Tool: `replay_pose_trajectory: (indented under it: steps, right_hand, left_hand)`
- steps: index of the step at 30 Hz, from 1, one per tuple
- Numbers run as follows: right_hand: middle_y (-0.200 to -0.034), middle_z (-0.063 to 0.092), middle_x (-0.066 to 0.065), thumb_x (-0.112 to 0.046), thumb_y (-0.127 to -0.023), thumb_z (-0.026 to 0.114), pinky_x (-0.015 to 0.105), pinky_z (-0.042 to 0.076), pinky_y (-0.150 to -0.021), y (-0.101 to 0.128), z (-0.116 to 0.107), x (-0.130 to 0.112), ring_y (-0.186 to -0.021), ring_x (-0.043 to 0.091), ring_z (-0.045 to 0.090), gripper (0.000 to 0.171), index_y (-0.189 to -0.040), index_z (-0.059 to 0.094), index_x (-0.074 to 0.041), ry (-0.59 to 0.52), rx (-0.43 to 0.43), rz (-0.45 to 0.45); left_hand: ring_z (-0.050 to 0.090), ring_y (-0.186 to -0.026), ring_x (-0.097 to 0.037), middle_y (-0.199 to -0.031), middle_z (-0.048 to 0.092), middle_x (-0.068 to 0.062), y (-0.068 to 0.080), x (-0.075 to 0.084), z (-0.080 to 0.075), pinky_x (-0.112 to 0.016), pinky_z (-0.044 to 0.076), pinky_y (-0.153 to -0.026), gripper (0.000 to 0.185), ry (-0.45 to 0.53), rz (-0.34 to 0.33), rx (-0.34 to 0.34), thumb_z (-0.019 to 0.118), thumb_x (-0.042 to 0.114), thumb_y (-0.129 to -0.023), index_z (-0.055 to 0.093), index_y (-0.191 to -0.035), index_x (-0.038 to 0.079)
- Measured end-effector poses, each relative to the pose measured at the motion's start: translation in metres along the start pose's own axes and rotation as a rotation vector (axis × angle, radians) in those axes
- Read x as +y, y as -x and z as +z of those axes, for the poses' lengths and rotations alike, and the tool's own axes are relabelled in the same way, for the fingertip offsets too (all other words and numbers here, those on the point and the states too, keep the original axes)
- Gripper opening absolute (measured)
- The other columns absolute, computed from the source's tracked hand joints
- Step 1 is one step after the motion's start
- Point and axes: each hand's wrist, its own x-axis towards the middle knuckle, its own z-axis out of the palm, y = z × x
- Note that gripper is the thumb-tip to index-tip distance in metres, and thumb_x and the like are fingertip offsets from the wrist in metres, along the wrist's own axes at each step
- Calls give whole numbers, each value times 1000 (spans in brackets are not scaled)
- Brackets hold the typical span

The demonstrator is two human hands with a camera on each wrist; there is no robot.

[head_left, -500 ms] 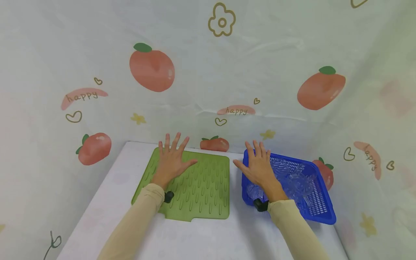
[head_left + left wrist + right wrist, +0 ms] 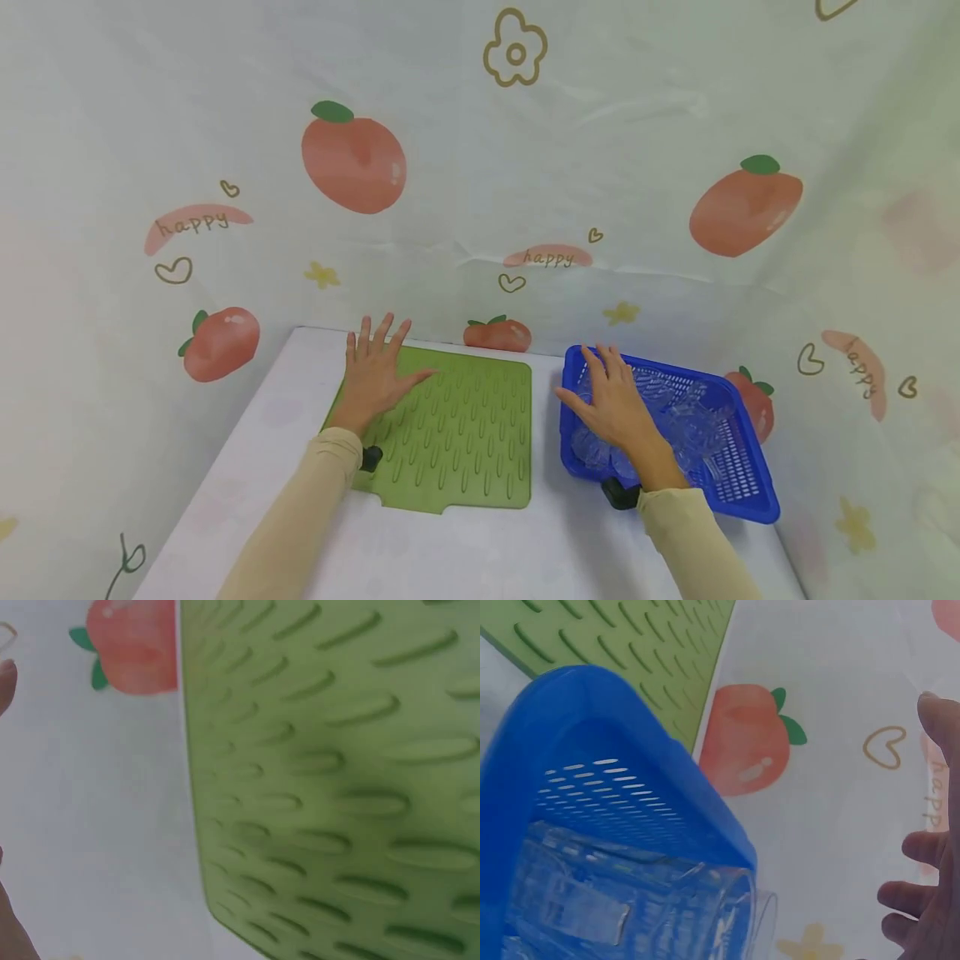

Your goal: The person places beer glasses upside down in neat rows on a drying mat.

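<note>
My left hand is spread over the left side of a green ridged mat and holds nothing. In the left wrist view the mat's ridges fill the right side, with only fingertips at the left edge. My right hand, fingers apart and slightly bent, hovers over the left part of a blue plastic basket with slotted walls. Several clear, glass-like vessels lie in the basket; the hand hides some of them. One clear cup lies on its side near the basket rim in the right wrist view.
The white-covered table carries the mat on the left and the basket on the right, with a strip between them. A white curtain printed with red fruit stands behind and at both sides. A black wrist camera sits at the right wrist.
My left hand has shifted left and a little downward in the head view. The right hand has moved right and down over the basket, its fingers closer together. Mat and basket stay put.
</note>
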Motion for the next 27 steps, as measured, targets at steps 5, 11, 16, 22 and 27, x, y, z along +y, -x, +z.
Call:
replay_pose_trajectory:
  steps: [5,11,16,22,27]
  right_hand:
    - [-167,20,26,-64,-96,56,70,17,-123,7,2,5,-157,50,7,93,-161,24,-6,20,-15,6]
    - [-165,22,27,-63,-96,58,73,25,-118,18,3,13,-155,53,11,93,-160,26,-4,23,-20,19]
    - [-163,26,28,-64,-95,59,72,33,-114,26,6,18,-151,53,20,94,-159,28,-3,45,-20,32]
    - [-160,32,29,-62,-94,63,71,36,-113,31,9,18,-147,52,27,93,-157,33,-1,45,0,45]
    - [-159,34,27,-60,-93,65,71,37,-112,36,11,19,-147,51,27,91,-156,35,-2,31,-12,63]
  left_hand:
    - [3,-159,-46,-172,17,-10,1,-21,3,-69,3,-125,96,-7,-29,1,60,73,-88,24,-164,26]
    - [4,-158,-49,-171,20,-14,7,-42,10,-72,5,-124,95,11,-73,-12,60,72,-89,26,-163,23]
    - [3,-157,-53,-172,16,-15,13,-57,18,-74,6,-122,98,41,-130,-65,56,76,-89,22,-164,23]
    - [7,-155,-55,-171,16,-18,22,-69,25,-75,9,-121,97,54,-169,-95,59,71,-89,21,-164,21]
    - [9,-154,-57,-170,17,-19,32,-78,32,-77,10,-119,99,80,-209,-139,60,72,-88,21,-164,21]
